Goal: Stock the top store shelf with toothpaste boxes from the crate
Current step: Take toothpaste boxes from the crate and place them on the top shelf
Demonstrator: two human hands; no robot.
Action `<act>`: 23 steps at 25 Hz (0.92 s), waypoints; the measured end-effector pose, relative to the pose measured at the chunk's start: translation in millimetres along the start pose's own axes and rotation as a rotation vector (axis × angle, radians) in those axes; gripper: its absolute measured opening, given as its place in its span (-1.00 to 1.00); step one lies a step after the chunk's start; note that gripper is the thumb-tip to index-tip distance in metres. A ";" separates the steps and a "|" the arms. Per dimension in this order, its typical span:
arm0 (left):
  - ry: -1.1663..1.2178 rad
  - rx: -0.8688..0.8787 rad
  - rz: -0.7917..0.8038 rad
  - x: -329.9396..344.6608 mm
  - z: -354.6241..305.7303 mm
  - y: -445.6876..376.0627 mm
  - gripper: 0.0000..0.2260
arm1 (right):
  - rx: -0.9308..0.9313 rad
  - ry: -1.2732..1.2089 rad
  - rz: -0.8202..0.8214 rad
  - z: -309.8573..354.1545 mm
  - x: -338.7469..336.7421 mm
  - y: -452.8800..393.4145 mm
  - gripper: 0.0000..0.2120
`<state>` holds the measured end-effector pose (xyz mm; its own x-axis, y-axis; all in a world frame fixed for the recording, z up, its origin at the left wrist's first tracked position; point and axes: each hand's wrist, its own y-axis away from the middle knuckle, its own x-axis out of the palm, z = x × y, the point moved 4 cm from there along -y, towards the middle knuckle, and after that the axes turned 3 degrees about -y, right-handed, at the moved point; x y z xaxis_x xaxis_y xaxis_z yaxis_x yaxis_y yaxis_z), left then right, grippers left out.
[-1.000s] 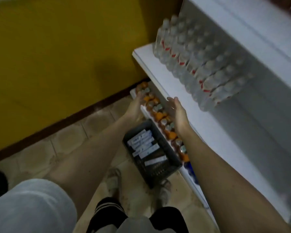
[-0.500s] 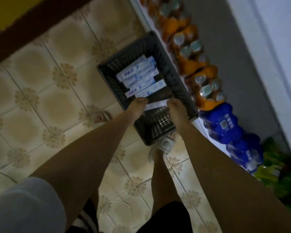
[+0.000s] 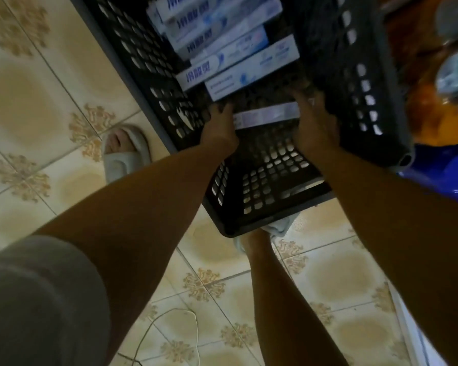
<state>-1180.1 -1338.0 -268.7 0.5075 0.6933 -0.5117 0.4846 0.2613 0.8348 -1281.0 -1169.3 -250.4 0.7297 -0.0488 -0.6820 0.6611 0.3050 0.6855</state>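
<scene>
Left hand [image 3: 220, 125]: grips the left end of one toothpaste box [image 3: 266, 116].
Right hand [image 3: 313, 122]: grips its right end.
Box: lies between both hands, inside the crate [image 3: 354, 75].
Other boxes [image 3: 238, 59]: stacked just beyond.

Grey short sleeve [image 3: 37, 299]; pale slide sandals [image 3: 126, 151]; bare forearms.

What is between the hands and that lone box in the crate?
Nothing visible. The left hand and right hand already touch the two ends of the box, which lies apart from the stacked boxes inside the crate.
</scene>
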 end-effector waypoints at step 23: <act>0.858 -0.111 0.344 -246.8 -21.3 137.0 -0.61 | -0.206 -0.068 0.152 96.1 -168.6 123.7 -0.43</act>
<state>-1254.1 -1459.0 -23.8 -0.1112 0.9922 0.0558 0.3125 -0.0184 0.9498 -1305.5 -1214.7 -26.1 0.8325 -0.0492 -0.5518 0.4988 0.5003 0.7078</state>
